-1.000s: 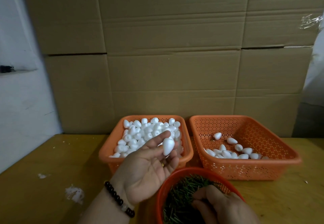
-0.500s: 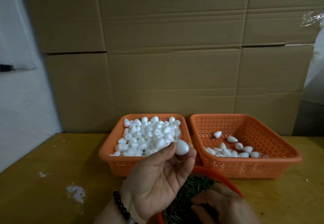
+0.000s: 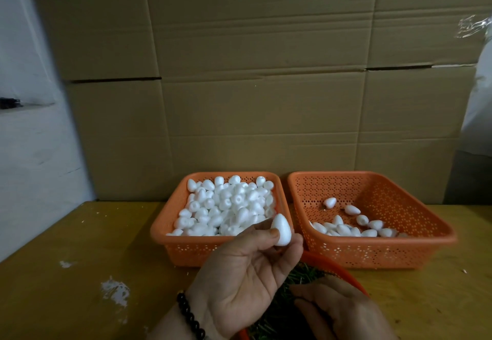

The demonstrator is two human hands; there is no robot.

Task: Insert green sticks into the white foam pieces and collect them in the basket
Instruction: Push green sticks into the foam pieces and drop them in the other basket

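My left hand (image 3: pixel 239 278), palm up with a dark bead bracelet at the wrist, pinches one white egg-shaped foam piece (image 3: pixel 281 229) between thumb and fingertips. My right hand (image 3: pixel 343 310) is low in the red bowl (image 3: pixel 343 268), fingers curled down among the green sticks (image 3: pixel 306 277); whether it holds a stick is hidden. Behind stand two orange baskets: the left basket (image 3: pixel 170 233) is heaped with foam pieces (image 3: pixel 229 204), the right basket (image 3: pixel 415 217) holds several foam pieces (image 3: pixel 346 226).
Everything stands on a yellow wooden table (image 3: pixel 87 273) with white foam crumbs (image 3: pixel 115 289) on its left part. A wall of cardboard boxes (image 3: pixel 261 87) rises right behind the baskets. A white wall (image 3: pixel 29 153) is at the left.
My left hand has carried the foam piece rightward from above the left basket and turned it upright in the fingertips. My right hand stays in the bowl of sticks.
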